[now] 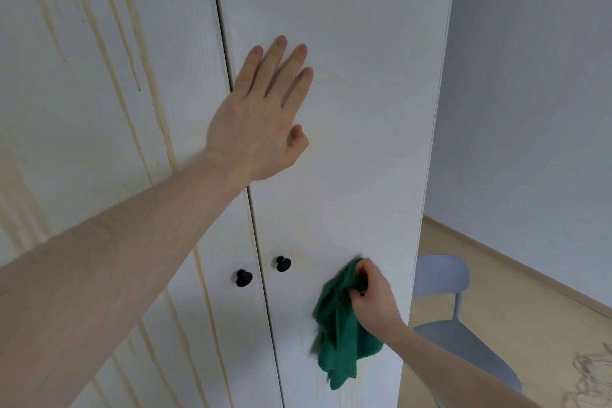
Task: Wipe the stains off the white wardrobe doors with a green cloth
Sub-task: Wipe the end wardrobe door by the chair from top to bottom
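Head view: wiping is under way on the right door, where the right hand grips the green cloth against faint stains below the knobs. Left hand lies flat, fingers straight, bracing that door. Next, likely the streaked left door. Two doors, two knobs, one cloth, one chair.

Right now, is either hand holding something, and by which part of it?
The right hand grips the green cloth by its bunched upper part. The left hand holds nothing; it lies flat on the right wardrobe door.
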The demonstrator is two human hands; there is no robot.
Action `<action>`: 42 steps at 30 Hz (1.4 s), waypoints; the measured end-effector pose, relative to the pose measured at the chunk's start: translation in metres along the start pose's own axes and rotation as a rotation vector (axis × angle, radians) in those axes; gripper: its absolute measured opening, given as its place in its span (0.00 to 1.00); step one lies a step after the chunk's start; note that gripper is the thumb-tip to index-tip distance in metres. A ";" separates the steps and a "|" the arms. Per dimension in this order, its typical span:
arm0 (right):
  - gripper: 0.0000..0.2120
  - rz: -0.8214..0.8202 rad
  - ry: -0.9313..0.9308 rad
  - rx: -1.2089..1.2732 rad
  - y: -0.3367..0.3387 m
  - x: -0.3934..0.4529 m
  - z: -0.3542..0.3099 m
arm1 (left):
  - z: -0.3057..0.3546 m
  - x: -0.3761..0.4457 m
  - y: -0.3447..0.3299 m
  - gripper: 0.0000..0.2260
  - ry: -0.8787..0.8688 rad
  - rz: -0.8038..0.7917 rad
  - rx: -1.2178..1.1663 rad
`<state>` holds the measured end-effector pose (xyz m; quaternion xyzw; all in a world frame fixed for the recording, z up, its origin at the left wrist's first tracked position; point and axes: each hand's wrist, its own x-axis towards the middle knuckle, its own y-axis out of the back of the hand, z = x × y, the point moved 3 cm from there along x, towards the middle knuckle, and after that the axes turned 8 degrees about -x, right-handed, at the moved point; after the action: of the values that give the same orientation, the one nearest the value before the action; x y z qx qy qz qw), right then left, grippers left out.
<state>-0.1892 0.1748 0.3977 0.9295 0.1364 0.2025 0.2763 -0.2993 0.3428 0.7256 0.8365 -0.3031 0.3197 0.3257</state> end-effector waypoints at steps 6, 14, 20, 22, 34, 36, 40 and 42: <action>0.13 0.061 -0.270 -0.141 0.048 0.040 0.066 | 0.000 0.000 0.001 0.34 -0.003 -0.002 -0.002; 0.15 0.164 -0.216 0.003 0.067 0.019 0.053 | -0.001 0.000 0.000 0.34 -0.003 0.005 -0.009; 0.20 0.095 -0.056 0.152 0.034 -0.014 -0.008 | -0.001 -0.001 0.000 0.34 0.000 0.004 -0.002; 0.21 0.036 0.006 0.201 0.014 -0.022 -0.030 | 0.000 0.000 0.000 0.35 -0.001 0.002 0.000; 0.22 0.056 0.023 0.163 -0.020 -0.015 -0.021 | -0.001 0.000 -0.001 0.35 -0.005 0.006 -0.027; 0.22 0.072 -0.001 0.091 -0.011 -0.009 -0.001 | -0.001 0.000 -0.001 0.35 -0.006 0.011 -0.021; 0.18 0.077 -0.158 -0.058 0.017 0.016 0.051 | -0.001 0.000 -0.001 0.35 -0.004 0.010 -0.019; 0.15 0.119 -0.260 -0.118 0.037 0.032 0.074 | -0.001 0.000 -0.001 0.35 -0.005 0.006 -0.008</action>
<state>-0.1225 0.1223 0.3720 0.9366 0.0320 0.1041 0.3332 -0.2990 0.3437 0.7261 0.8350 -0.3078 0.3177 0.3273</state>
